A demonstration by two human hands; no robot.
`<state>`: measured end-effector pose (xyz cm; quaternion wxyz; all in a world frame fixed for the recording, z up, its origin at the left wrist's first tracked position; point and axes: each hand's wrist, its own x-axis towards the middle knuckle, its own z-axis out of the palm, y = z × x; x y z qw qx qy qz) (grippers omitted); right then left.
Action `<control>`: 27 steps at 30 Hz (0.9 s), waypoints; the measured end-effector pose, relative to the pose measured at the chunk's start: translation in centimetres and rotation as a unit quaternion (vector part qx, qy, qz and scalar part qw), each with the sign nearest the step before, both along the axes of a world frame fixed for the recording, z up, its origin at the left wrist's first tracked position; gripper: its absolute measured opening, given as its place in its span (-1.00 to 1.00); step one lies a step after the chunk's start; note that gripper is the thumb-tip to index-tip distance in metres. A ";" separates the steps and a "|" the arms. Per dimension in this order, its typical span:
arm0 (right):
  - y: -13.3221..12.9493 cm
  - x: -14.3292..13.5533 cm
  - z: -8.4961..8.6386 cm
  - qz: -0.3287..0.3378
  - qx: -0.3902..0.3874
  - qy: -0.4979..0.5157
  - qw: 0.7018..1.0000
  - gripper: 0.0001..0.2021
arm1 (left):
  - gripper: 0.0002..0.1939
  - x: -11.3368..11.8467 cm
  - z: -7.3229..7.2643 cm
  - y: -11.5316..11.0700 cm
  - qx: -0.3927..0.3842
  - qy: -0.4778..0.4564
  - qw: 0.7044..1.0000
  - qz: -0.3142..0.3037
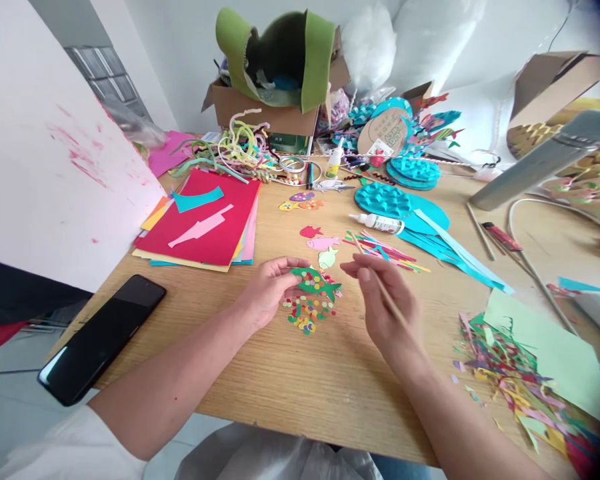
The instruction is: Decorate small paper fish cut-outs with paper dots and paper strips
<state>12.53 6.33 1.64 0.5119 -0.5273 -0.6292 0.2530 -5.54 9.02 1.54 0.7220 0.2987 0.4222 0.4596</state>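
My left hand (270, 292) pinches a green paper fish (316, 283) by its head end; colored paper dots cover its side. In my right hand (387, 303) is a thin wooden stick (391, 307), held like a pencil with its upper tip pointing away from me. Loose round paper dots (307, 325) lie on the table below the fish. Just beyond it are plain paper fish: a light green one (327, 258), a pink one (323, 244) and a red one (311, 231). Farther back lie several dotted fish (303, 202).
Left are a paper stack (205, 200) and a phone (105, 337). A glue bottle (383, 223), paper strips (385, 250) and blue discs (430, 210) lie beyond my right hand. Paper scraps (510, 367) and a utility knife (503, 237) are at the right. A cardboard box (265, 117) stands behind.
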 end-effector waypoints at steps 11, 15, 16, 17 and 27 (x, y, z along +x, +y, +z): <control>-0.6 0.0 0.3 0.117 0.159 -0.118 0.973 -0.82 | -0.74 0.0 -0.4 -0.2 0.036 0.019 0.999 -0.025; -0.5 -0.2 0.5 0.119 0.165 -0.132 0.970 -0.83 | -0.72 0.1 -0.4 -0.3 0.047 0.025 0.998 -0.031; -0.5 -0.2 0.6 0.120 0.167 -0.135 0.969 -0.83 | -0.71 0.1 -0.4 -0.3 0.047 0.027 0.998 -0.031; -0.5 -0.2 0.6 0.122 0.168 -0.140 0.968 -0.83 | -0.71 0.1 -0.4 -0.3 0.046 0.028 0.998 -0.030; -0.5 -0.2 0.5 0.146 0.200 -0.213 0.945 -0.82 | -0.72 0.1 0.0 -0.4 0.036 0.034 0.998 -0.029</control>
